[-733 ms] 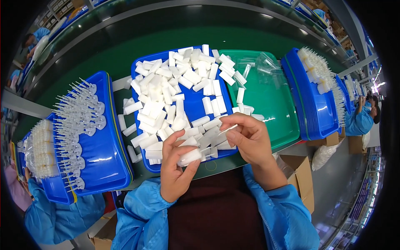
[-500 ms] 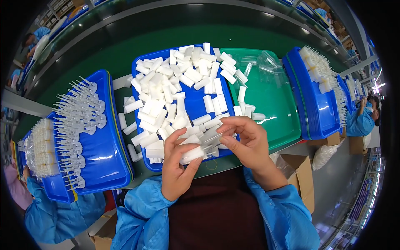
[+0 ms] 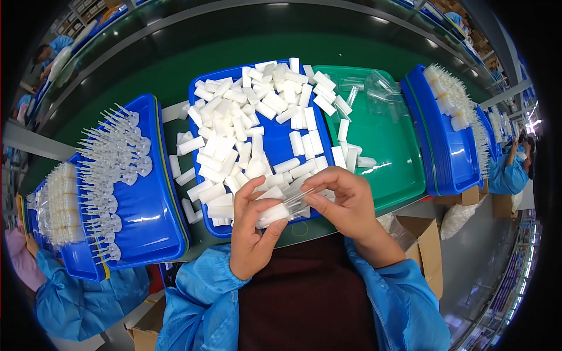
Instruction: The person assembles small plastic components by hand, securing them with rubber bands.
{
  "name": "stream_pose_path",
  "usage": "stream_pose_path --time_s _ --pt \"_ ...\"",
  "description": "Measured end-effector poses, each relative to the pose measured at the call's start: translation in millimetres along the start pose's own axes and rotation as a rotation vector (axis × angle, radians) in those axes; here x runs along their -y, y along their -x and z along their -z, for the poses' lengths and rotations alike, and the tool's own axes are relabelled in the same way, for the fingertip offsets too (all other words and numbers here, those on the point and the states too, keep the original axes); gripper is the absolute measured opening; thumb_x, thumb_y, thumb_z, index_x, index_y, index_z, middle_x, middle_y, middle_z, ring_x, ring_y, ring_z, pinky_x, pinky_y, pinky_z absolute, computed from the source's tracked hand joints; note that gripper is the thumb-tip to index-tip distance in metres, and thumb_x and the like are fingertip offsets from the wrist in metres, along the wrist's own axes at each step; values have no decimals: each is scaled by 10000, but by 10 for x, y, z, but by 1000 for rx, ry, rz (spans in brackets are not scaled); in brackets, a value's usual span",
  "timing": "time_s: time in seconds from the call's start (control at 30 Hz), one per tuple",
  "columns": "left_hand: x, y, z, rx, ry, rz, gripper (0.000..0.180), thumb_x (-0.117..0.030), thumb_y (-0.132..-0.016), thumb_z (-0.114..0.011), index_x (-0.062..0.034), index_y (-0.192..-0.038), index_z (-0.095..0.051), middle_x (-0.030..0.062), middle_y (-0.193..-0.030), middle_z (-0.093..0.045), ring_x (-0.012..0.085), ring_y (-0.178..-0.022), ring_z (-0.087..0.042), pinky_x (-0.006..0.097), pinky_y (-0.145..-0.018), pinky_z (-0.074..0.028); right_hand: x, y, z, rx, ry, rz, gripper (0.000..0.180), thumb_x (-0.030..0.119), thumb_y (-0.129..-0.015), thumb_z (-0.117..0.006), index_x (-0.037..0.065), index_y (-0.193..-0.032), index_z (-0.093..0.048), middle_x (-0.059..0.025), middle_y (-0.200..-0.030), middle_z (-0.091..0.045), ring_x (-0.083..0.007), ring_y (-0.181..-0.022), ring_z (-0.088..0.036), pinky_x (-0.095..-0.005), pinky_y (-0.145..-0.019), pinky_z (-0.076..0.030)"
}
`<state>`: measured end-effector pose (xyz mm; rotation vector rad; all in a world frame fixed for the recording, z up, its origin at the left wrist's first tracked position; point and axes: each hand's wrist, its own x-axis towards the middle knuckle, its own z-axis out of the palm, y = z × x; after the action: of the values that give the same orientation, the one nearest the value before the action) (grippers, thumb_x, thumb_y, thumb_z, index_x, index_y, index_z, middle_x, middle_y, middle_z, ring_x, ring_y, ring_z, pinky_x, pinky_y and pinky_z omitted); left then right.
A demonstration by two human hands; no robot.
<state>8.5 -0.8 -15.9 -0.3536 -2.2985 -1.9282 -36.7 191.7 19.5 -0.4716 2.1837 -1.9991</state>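
My left hand [image 3: 252, 237] is closed around a white foam-like block [image 3: 273, 215], fingers above and thumb below. Between my hands is a clear plastic sleeve [image 3: 294, 199]; its left end meets the block. My right hand [image 3: 346, 202] pinches the sleeve's right end between thumb and fingertips. Whether the block's end is inside the sleeve I cannot tell. Just beyond my hands, many similar white blocks [image 3: 222, 140] lie heaped in a blue tray [image 3: 278, 146]. A green tray [image 3: 386, 155] to its right holds more clear sleeves [image 3: 383, 90] and several white blocks.
Blue trays at left [image 3: 149, 216] hold rows of clear, thin-stemmed plastic parts [image 3: 114, 175]. Stacked blue trays [image 3: 448, 158] at right carry similar pale parts. Loose blocks lie on the green work surface [image 3: 158, 67] beside the middle tray. A cardboard box [image 3: 424, 248] stands low right. Co-workers in blue sit either side.
My right hand has shifted slightly left and down, bringing its fingertips closer to my left hand and the white block. My left hand keeps its grip on the block.
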Motion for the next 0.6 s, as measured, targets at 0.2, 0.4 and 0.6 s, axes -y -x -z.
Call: stream_pose_path --time_s 0.2,0.4,0.6 --pt "-10 -13 16 -4 22 4 234 -95 -834 -656 -55 -1049 -574 181 -1363 -364 317 -1178 -446 425 -999 -360 -111 30 -45 16 -338 -125 191 3 -837 -666 -30 -1002 -576 -112 -983 -635 -160 -921 -627 -262 -806 -508" --pt "-8 -14 6 -39 51 61 208 -98 -842 -644 -45 -1027 -567 188 -1347 -386 314 -1199 -441 433 -1001 -358 -213 70 -119 -24 -413 -88 202 9 -838 -674 -30 -1010 -576 -110 -998 -628 -159 -954 -620 -257 -817 -504" --pt "45 -18 29 -44 135 36 144 -94 -858 -618 -52 -989 -578 195 -1338 -397 309 -1171 -455 418 -997 -359 -183 97 -187 -50 -374 5 202 -20 -827 -670 -37 -1009 -585 -124 -991 -629 -172 -950 -623 -273 -825 -510"
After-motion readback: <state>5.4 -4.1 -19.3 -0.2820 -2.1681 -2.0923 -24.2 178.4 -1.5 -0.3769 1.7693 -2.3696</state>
